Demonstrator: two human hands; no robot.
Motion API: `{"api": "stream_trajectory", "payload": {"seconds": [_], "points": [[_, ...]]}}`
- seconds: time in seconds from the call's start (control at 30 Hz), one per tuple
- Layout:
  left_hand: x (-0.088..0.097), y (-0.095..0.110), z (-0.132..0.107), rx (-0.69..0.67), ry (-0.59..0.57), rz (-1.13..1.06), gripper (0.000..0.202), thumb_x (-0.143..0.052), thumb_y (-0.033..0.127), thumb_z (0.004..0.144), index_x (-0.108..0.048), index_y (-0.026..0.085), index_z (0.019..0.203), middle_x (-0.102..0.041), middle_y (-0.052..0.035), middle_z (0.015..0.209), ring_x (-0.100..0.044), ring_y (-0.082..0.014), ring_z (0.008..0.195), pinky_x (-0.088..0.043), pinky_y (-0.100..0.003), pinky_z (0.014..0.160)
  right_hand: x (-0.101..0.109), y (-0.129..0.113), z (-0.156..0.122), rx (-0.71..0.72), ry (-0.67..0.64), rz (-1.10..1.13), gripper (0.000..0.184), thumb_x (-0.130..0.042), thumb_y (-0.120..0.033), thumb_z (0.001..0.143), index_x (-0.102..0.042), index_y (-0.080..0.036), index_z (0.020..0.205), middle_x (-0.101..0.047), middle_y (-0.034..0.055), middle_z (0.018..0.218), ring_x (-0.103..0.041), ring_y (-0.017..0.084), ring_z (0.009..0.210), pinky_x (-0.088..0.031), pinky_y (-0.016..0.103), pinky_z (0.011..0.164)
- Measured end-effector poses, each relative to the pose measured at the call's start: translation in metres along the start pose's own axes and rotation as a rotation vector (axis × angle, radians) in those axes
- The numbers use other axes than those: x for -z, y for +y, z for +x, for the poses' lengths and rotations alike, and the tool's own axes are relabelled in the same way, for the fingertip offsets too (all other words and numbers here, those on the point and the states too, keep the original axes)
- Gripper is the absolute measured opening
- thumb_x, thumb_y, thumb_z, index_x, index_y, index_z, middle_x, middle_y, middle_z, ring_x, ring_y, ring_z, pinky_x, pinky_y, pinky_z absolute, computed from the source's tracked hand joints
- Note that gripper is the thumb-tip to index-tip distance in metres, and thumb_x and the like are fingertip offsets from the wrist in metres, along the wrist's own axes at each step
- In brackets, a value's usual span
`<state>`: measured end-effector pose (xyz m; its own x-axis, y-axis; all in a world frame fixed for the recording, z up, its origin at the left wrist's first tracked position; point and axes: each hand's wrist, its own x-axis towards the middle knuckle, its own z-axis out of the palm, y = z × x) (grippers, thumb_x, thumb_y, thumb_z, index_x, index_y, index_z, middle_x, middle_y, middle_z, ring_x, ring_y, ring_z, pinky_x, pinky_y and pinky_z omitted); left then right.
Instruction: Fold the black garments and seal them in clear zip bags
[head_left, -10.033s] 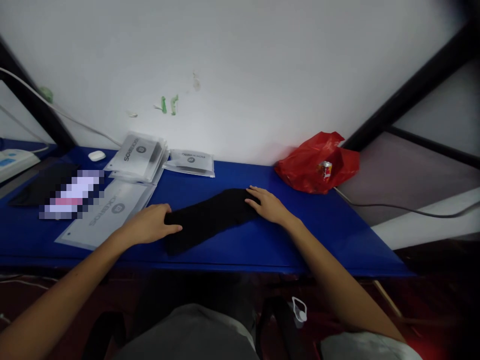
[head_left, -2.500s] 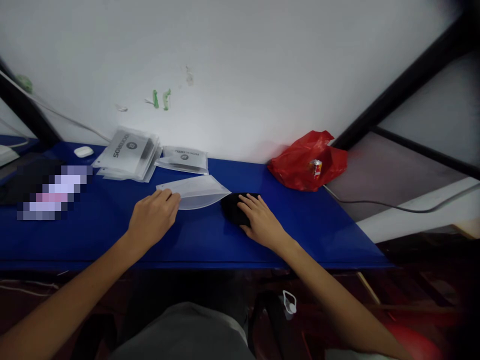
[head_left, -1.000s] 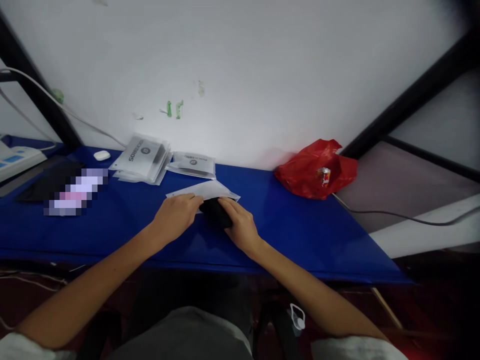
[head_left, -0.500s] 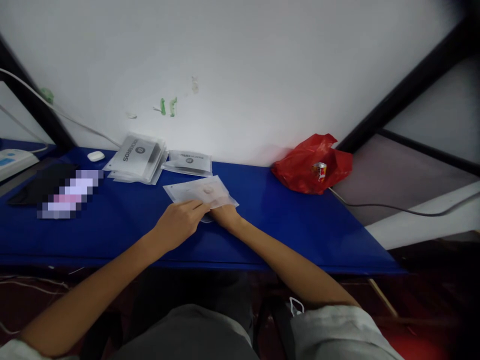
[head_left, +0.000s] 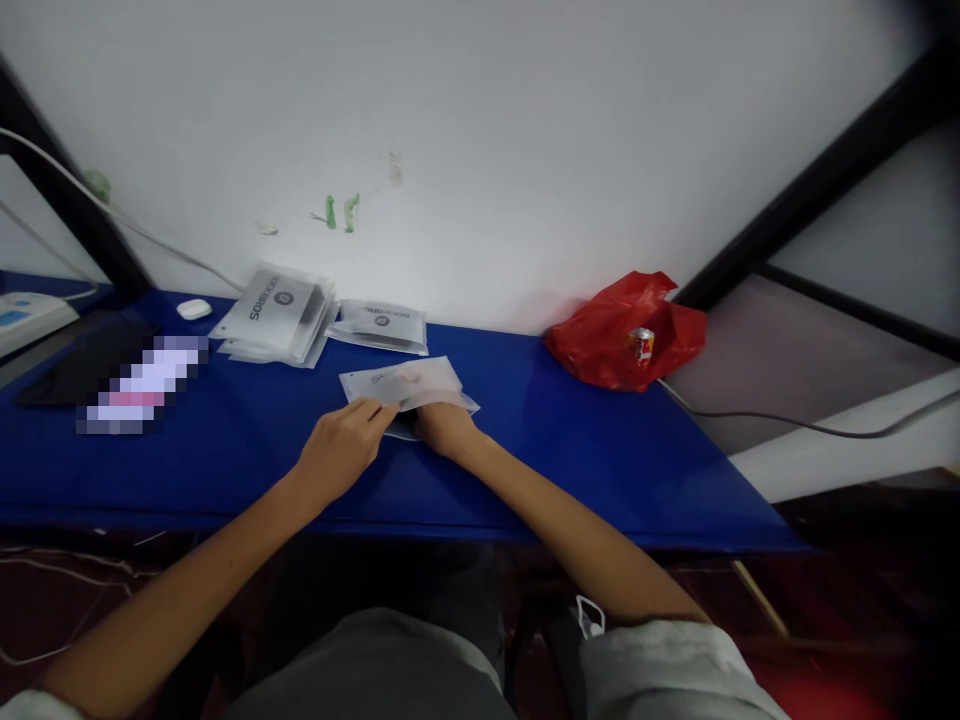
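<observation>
From my screen, the weak spot is the mouth of the frosted pouch [head_left: 405, 382]. The film looks thin and slack. If the left hand's pinch slips, I judge the opening would fold shut over the right hand, and the dark cloth [head_left: 406, 431] could bunch at the lip or drag out with the fingers. The pouch also lies loose on the blue table [head_left: 570, 460], so a hard shove could slide it back toward the stack of pouches [head_left: 274, 310] by the wall.

The left hand [head_left: 341, 455] is palm down with the wrist low, and its thumb and forefinger are pressed together on the pouch's near edge. The right hand [head_left: 444, 427] comes in from the right, its forearm crossing the table's front edge. Its fingers are inside the pouch, where I see only a pinkish blur through the film, so I cannot tell whether they are spread or closed on the cloth.

The cloth shows as a dark patch at the pouch's near edge, between the two hands. It is hard to say how much of it sits inside. The red bag [head_left: 626, 330] lies well apart on the right.
</observation>
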<state>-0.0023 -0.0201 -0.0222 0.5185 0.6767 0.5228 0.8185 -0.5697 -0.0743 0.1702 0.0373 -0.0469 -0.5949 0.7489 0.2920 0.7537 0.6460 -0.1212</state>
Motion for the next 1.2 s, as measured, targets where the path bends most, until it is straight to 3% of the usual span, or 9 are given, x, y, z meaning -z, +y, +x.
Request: {"api": "stream_trajectory", "payload": {"seconds": [0.1, 0.17, 0.3, 0.4, 0.53, 0.67, 0.8, 1.0, 1.2], "points": [[0.0, -0.003, -0.002, 0.041, -0.006, 0.014, 0.033, -0.038, 0.007, 0.091, -0.063, 0.015, 0.11, -0.065, -0.0054, 0.077, -0.064, -0.0175, 0.077, -0.05, -0.024, 0.059, 0.023, -0.016, -0.018, -0.009, -0.06, 0.077, 0.05, -0.053, -0.012, 0.081, -0.046, -0.011, 0.13, -0.059, 0.0165, 0.124, -0.057, 0.028, 0.115, -0.048, 0.045, 0.095], [0.0, -0.006, -0.004, 0.038, -0.02, 0.028, 0.033, -0.039, 0.008, 0.09, -0.062, 0.016, 0.112, -0.065, -0.0052, 0.078, -0.064, -0.0176, 0.078, -0.049, -0.024, 0.06, 0.041, -0.028, -0.032, 0.079, -0.059, 0.113, 0.05, -0.052, -0.015, 0.083, -0.045, -0.014, 0.133, -0.055, 0.0169, 0.13, -0.054, 0.027, 0.119, -0.047, 0.046, 0.097], [0.003, -0.009, -0.007, -0.023, -0.131, 0.048, 0.034, -0.043, 0.006, 0.088, -0.06, 0.016, 0.116, -0.065, -0.0054, 0.082, -0.063, -0.0175, 0.078, -0.049, -0.025, 0.064, 0.066, -0.036, -0.052, 0.132, 0.07, 0.14, 0.034, -0.045, -0.02, 0.091, -0.057, -0.019, 0.123, -0.064, 0.0103, 0.119, -0.059, 0.021, 0.11, -0.05, 0.04, 0.094], [0.005, -0.01, -0.01, -0.073, -0.213, 0.065, 0.035, -0.044, 0.008, 0.089, -0.059, 0.017, 0.119, -0.065, -0.007, 0.087, -0.062, -0.019, 0.083, -0.048, -0.028, 0.069, 0.062, -0.025, -0.06, 0.076, 0.105, 0.053, 0.034, -0.044, -0.024, 0.093, -0.057, -0.017, 0.123, -0.06, 0.0129, 0.127, -0.055, 0.024, 0.117, -0.048, 0.043, 0.097], [0.004, -0.015, -0.02, -0.087, -0.256, 0.042, 0.032, -0.047, 0.022, 0.092, -0.058, 0.017, 0.122, -0.064, -0.0098, 0.099, -0.059, -0.0224, 0.092, -0.048, -0.033, 0.074, 0.046, -0.008, -0.068, 0.096, -0.039, 0.01, 0.043, -0.047, -0.032, 0.093, -0.049, -0.016, 0.133, -0.043, 0.015, 0.144, -0.038, 0.027, 0.135, -0.039, 0.049, 0.106], [0.003, -0.024, -0.027, -0.054, -0.351, -0.003, 0.034, -0.045, 0.028, 0.094, -0.055, 0.02, 0.126, -0.062, -0.0081, 0.102, -0.058, -0.0203, 0.089, -0.048, -0.031, 0.074, 0.042, 0.0, -0.075, 0.121, -0.064, 0.065, 0.044, -0.046, -0.035, 0.094, -0.05, -0.016, 0.133, -0.038, 0.0156, 0.147, -0.033, 0.028, 0.137, -0.037, 0.049, 0.109], [0.003, -0.028, -0.028, -0.045, -0.386, -0.01, 0.033, -0.042, 0.028, 0.096, -0.055, 0.022, 0.125, -0.062, -0.0069, 0.102, -0.057, -0.0189, 0.089, -0.047, -0.029, 0.074, 0.043, 0.002, -0.077, 0.156, -0.05, 0.102, 0.037, -0.048, -0.035, 0.093, -0.059, -0.019, 0.125, -0.038, 0.0136, 0.147, -0.036, 0.028, 0.136, -0.036, 0.05, 0.11], [0.004, -0.026, -0.027, -0.055, -0.395, 0.01, 0.033, -0.042, 0.024, 0.095, -0.056, 0.022, 0.125, -0.063, -0.0071, 0.1, -0.058, -0.0187, 0.088, -0.046, -0.028, 0.073, 0.039, 0.005, -0.077, 0.159, -0.04, 0.014, 0.037, -0.047, -0.033, 0.093, -0.061, -0.012, 0.121, -0.042, 0.0177, 0.143, -0.041, 0.029, 0.133, -0.04, 0.047, 0.107], [0.009, -0.025, -0.022, -0.086, -0.447, 0.065, 0.035, -0.043, 0.014, 0.092, -0.056, 0.018, 0.124, -0.064, -0.0074, 0.098, -0.059, -0.019, 0.088, -0.047, -0.029, 0.072, 0.035, 0.007, -0.07, 0.157, -0.053, -0.213, 0.028, -0.045, -0.015, 0.091, -0.063, -0.012, 0.112, -0.056, 0.0177, 0.129, -0.058, 0.027, 0.114, -0.054, 0.041, 0.09]]}}
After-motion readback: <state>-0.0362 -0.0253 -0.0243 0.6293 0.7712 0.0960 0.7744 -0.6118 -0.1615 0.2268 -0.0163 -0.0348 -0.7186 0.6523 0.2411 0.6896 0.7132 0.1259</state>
